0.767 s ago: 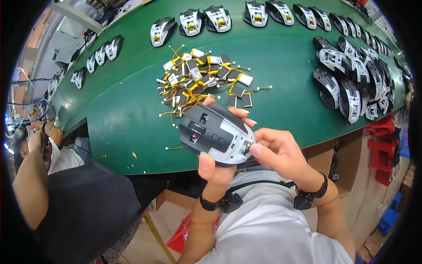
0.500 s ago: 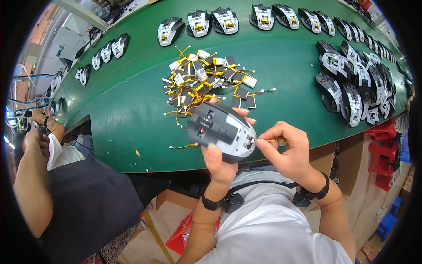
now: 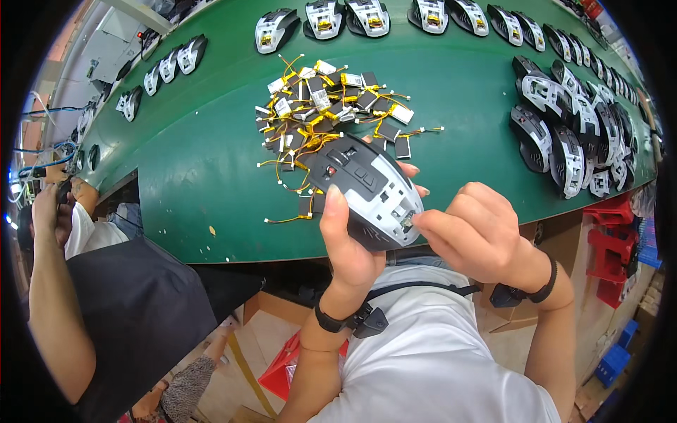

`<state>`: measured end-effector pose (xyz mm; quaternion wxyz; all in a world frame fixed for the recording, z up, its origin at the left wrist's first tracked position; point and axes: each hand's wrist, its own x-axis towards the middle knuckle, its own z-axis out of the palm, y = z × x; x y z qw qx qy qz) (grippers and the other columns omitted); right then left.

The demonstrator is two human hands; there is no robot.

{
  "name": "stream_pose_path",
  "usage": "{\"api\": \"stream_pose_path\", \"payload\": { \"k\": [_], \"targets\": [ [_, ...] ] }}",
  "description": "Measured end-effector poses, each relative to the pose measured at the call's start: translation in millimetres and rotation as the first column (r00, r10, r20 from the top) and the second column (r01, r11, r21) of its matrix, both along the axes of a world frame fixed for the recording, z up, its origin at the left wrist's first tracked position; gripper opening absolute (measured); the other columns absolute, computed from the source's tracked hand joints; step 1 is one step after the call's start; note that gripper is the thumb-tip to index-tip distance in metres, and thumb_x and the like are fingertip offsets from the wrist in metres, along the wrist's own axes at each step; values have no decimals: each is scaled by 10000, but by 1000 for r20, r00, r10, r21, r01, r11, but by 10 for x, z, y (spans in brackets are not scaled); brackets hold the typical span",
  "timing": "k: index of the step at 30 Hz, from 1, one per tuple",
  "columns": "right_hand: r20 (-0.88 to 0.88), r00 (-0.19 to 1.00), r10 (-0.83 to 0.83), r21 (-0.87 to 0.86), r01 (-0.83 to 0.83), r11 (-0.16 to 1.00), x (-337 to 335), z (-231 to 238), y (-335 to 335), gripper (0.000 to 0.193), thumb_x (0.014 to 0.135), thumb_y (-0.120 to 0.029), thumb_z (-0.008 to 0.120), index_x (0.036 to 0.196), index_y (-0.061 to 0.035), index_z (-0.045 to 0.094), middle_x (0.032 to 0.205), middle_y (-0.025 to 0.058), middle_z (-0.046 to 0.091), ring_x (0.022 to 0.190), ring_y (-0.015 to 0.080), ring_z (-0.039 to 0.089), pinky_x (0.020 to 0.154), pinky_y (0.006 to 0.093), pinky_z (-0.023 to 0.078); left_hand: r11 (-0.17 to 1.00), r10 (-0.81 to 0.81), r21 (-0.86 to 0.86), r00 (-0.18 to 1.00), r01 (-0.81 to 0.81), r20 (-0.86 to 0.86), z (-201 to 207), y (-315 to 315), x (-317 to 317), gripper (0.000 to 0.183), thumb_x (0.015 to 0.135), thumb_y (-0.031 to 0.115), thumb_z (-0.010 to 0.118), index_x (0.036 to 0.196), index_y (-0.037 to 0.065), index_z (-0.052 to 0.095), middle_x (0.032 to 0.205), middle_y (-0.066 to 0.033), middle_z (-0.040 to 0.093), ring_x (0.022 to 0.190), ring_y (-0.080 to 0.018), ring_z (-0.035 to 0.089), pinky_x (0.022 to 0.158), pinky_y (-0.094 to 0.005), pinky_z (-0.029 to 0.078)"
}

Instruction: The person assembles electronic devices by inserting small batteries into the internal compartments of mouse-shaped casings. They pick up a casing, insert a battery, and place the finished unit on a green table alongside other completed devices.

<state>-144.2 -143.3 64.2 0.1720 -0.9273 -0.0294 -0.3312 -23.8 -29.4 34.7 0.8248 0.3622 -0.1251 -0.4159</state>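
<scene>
A black and grey computer mouse (image 3: 367, 185), its upper cover off and its slots exposed, rests in my left hand (image 3: 350, 248). That hand's thumb lies along the near side, with fingertips showing past the far side. My right hand (image 3: 479, 233) is curled in a pinch at a small opening near the mouse's right end. A thin battery lead was between those fingers half a second ago; now the fingers hide nearly all of it. Just beyond the mouse lies a heap of small flat batteries (image 3: 321, 99) with yellow tape and thin plugged wires.
Several open mice (image 3: 367, 17) line the far side of the green table (image 3: 211, 162). More mouse shells are piled (image 3: 564, 134) at the right. A co-worker's arm (image 3: 60, 296) is at the left. Red stools (image 3: 610, 240) stand below the right edge.
My right hand has curled and turned over, closing in on the mouse's opening, so the orange wire no longer shows. The mouse is tilted more, its right end lower. The whole view has shifted slightly.
</scene>
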Motion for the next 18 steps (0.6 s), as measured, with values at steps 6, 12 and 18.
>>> {"api": "stream_pose_path", "payload": {
  "k": [6, 12, 18],
  "targets": [
    [-33, 997, 66, -145, -70, 987, 50, 43, -61, 263, 635, -12, 684, 893, 18, 644, 762, 46, 484, 612, 167, 474, 507, 294, 391, 997, -43, -60, 995, 38, -90, -48, 24, -2, 621, 981, 522, 303, 1259, 3, 502, 1083, -211, 640, 895, -307, 675, 790, -412, 562],
    [-108, 984, 140, -160, -156, 975, 30, 133, -117, 276, 614, -67, 668, 872, 23, 633, 795, 50, 483, 646, 173, 473, 531, 291, 392, 998, -55, 1, 993, 56, -102, 4, -6, 14, 614, 974, 542, 327, 1208, 16, 540, 1054, -184, 662, 886, -278, 680, 775, -385, 559],
    [-151, 983, 104, -283, -144, 948, 13, 196, -82, 298, 565, -97, 624, 837, 25, 632, 784, 53, 481, 651, 178, 476, 550, 291, 401, 998, -48, 35, 992, 53, -120, -3, 2, -33, 598, 976, 534, 337, 1179, 15, 555, 1046, -177, 665, 876, -266, 681, 773, -377, 559]
  ]
}}
